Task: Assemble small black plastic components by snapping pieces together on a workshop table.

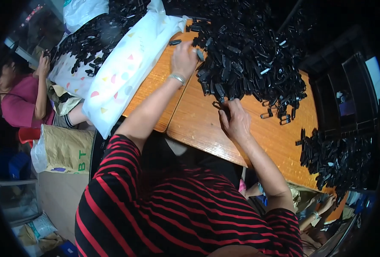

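A big heap of small black plastic parts (pixel 241 55) covers the far side of the wooden table (pixel 203 124). At its left edge is my left hand (pixel 184 62), with a bracelet on the wrist and the fingers curled and partly hidden. A small grey piece (pixel 200 55) lies against the thumb side of that hand; whether it is gripped is unclear. One loose dark part (pixel 175 42) rests just beyond, on the wood. My right hand (pixel 237 119) sits at the heap's near edge, thumb and fingers closed around a small black plastic part (pixel 216 104).
A white patterned plastic sheet (pixel 121 73) runs along the table's left side. Beyond it, a person in a pink top (pixel 25 100) works by another black heap (pixel 108 36). More black parts (pixel 335 158) lie at the right. Another person's hand (pixel 325 204) shows lower right. A brown sack (pixel 66 147) stands left.
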